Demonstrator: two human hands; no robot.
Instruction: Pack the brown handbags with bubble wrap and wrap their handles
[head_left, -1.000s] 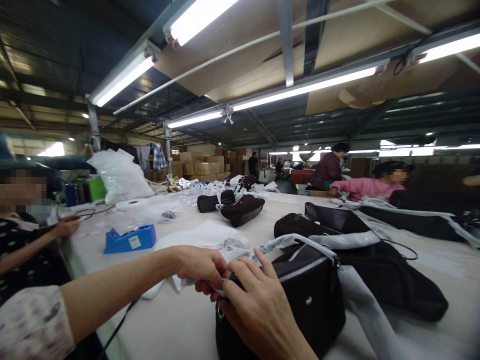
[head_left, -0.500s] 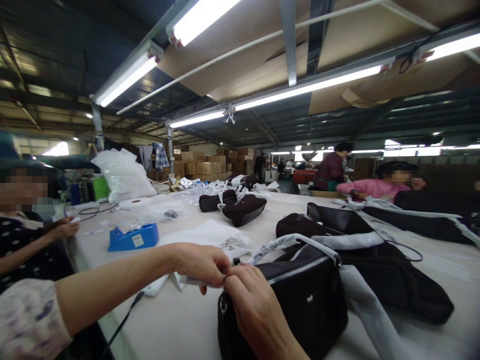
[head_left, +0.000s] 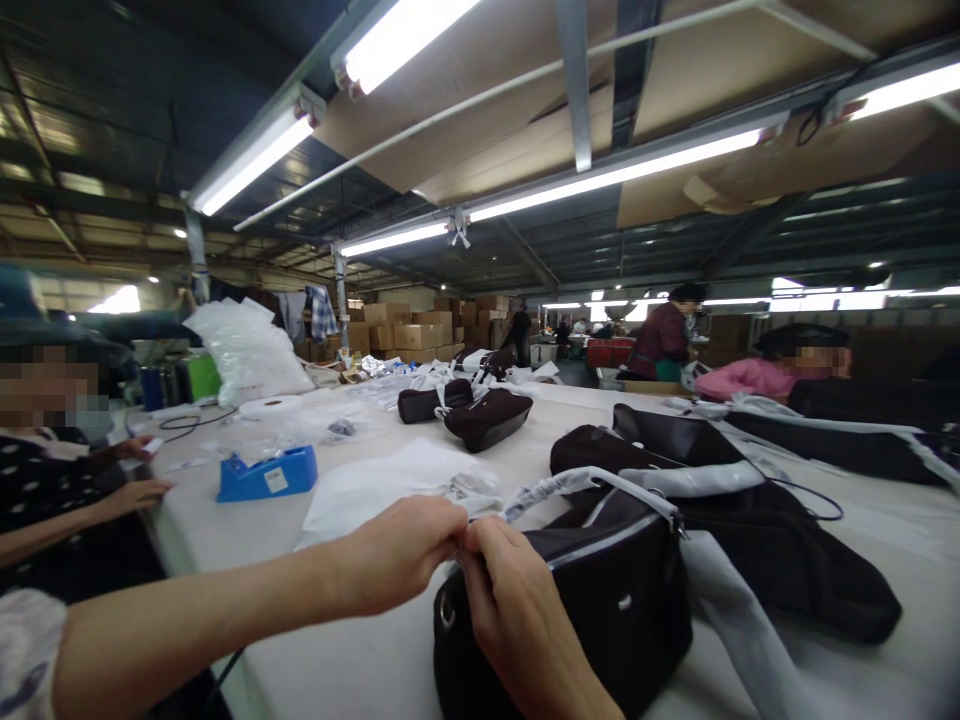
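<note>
— Handbag (head_left: 600, 600), black, stands on the counter (head_left: 360, 660) right before the person; both hands meet at its top left corner.

— Pinching?

— Left hand (head_left: 401, 555) and right hand (head_left: 517, 620) press fingertips together, probably on a small white wrap; it's hidden. Wrapped strap (head_left: 592, 482) arches above. Blue tape dispenser (head_left: 266, 475) sits well apart.

A dark handbag (head_left: 600, 610) stood upright just below and beside the fingers (head_left: 480, 545), its handle (head_left: 592, 482) wrapped in pale tissue, a light zip line along its top edge.
</note>
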